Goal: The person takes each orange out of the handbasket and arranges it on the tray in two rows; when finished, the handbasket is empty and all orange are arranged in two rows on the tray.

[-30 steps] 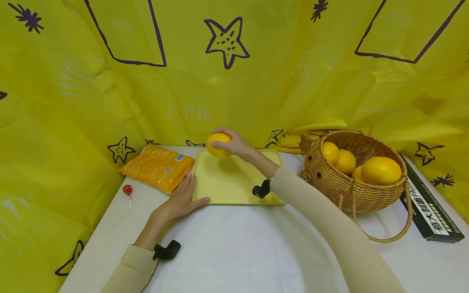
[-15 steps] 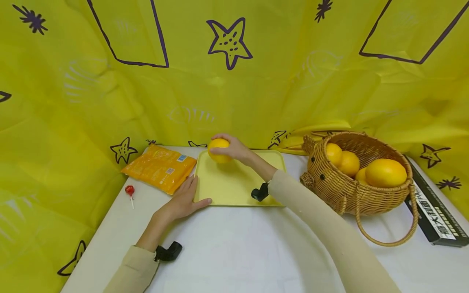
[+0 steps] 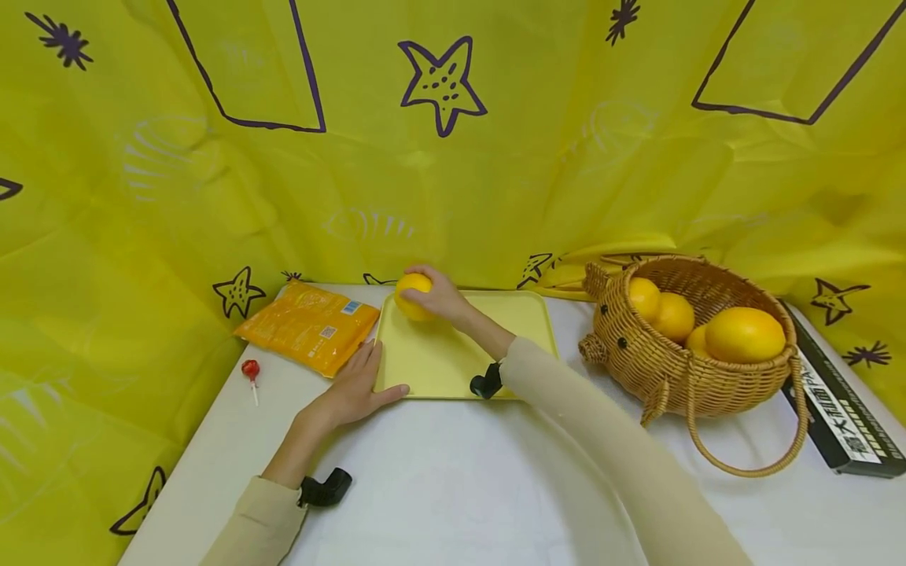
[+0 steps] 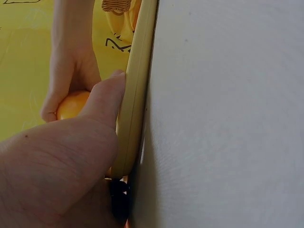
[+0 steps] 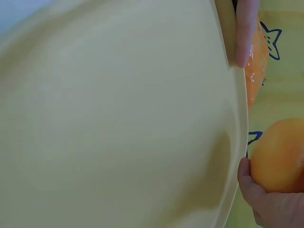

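My right hand [image 3: 442, 299] grips an orange [image 3: 410, 297] over the far left corner of the pale yellow tray [image 3: 460, 358]. Its fingers and thumb curl round the fruit, and in the right wrist view the orange [image 5: 278, 156] hangs by the tray's rim, with a shadow on the tray floor. My left hand [image 3: 354, 389] rests at the tray's near left corner, fingers straight along the left side and thumb lying on the front rim. From the left wrist view, the thumb [image 4: 104, 95] presses against the tray's edge [image 4: 135, 95].
Left of the tray lies an orange plastic packet [image 3: 311, 326], close to my left fingers. A red lollipop [image 3: 250, 368] is farther left. On the right, a wicker pig-shaped basket [image 3: 637, 377] holds several yellow-orange fruits, beside a long black box [image 3: 842, 417]. Yellow printed cloth [image 3: 495, 196] hangs behind.
The right hand has moved slightly left and down with the orange, toward the tray's far left corner. The left hand keeps its place at the tray. The head view shifted a little.
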The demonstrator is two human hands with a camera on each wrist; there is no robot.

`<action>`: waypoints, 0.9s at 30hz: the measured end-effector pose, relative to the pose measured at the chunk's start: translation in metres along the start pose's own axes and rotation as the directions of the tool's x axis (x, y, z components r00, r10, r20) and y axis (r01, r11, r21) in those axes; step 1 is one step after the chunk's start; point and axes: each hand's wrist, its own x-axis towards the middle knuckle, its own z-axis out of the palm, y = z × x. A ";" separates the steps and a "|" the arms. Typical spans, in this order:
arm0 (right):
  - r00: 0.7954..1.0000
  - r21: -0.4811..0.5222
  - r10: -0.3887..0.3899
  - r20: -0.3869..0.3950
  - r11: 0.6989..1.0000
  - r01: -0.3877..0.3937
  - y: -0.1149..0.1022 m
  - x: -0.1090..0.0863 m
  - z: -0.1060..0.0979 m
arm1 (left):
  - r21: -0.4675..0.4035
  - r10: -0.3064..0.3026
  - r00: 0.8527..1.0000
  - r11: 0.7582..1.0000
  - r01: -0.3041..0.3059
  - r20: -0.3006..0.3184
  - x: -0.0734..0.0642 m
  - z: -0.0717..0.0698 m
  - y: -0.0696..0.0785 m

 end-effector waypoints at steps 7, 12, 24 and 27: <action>0.999 0.020 0.014 -0.051 1.000 -0.013 0.003 0.008 0.014 | 0.012 0.008 1.000 1.000 -0.008 -0.008 0.000 0.001 -0.001; 0.995 0.039 -0.004 -0.095 0.999 0.008 0.004 0.015 0.021 | 0.029 0.019 1.000 0.999 -0.018 -0.018 0.001 0.001 -0.002; 0.988 0.065 0.003 -0.154 0.998 0.007 0.015 0.026 0.030 | 0.023 0.014 1.000 1.000 -0.014 -0.005 0.001 0.003 -0.001; 0.984 0.077 0.012 -0.180 0.997 0.002 0.015 0.030 0.033 | 0.028 0.020 1.000 0.999 -0.019 -0.020 0.001 0.001 -0.001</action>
